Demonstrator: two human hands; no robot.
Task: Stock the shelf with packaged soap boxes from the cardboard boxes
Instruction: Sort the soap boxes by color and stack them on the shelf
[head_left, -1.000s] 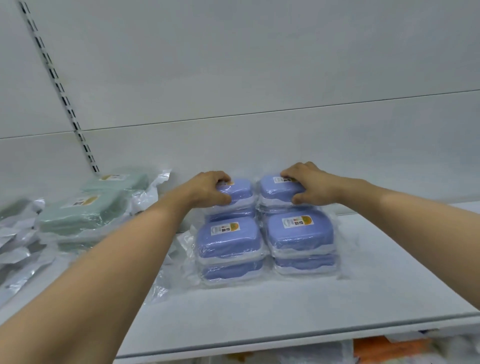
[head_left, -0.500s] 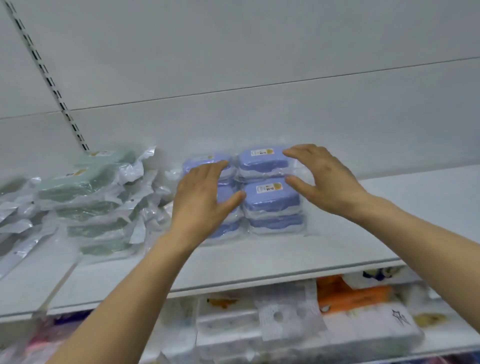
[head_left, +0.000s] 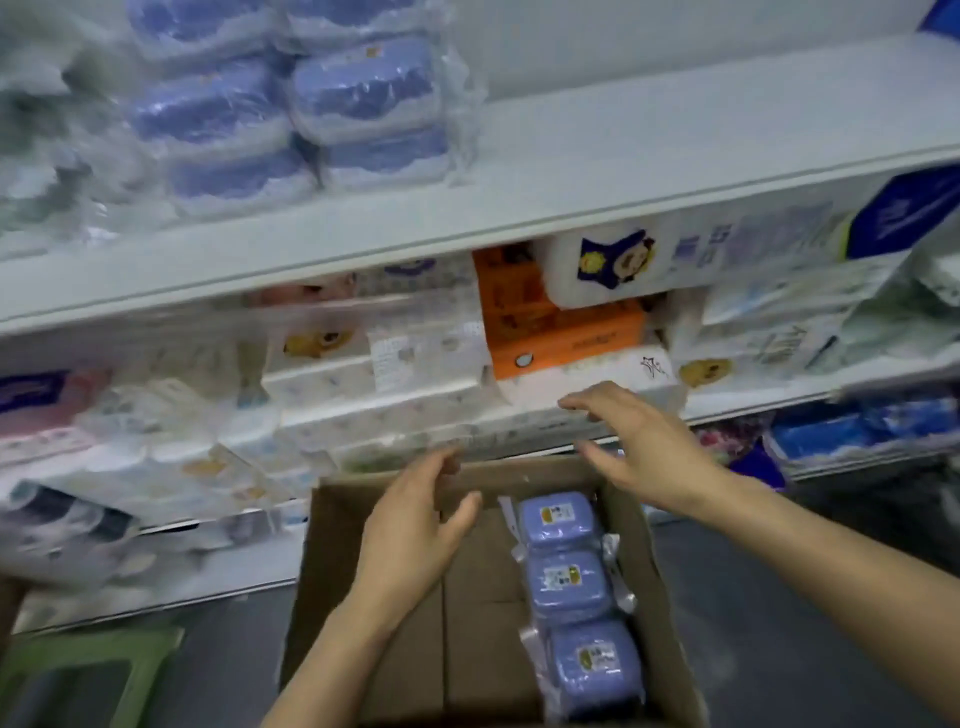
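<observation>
An open cardboard box (head_left: 332, 566) stands on the floor below me. Along its right side lie three blue soap boxes (head_left: 566, 582) in clear wrap, in a row. My left hand (head_left: 415, 535) hovers over the box's bare left half, fingers spread and holding nothing. My right hand (head_left: 639, 447) is above the box's far right corner, fingers straight, also holding nothing. Stacked blue soap boxes (head_left: 291, 109) sit on the white shelf (head_left: 623, 171) at the top left.
The lower shelves hold wrapped tissue packs (head_left: 374, 379) and an orange pack (head_left: 550, 332). A green plastic stool (head_left: 78, 670) stands at the bottom left. Dark floor (head_left: 779, 623) lies to the right of the box. Blue packs (head_left: 857, 431) sit low on the right.
Both hands have left the stacked soap boxes on the shelf and dropped down to the cardboard box. My view has tilted from the shelf to the floor.
</observation>
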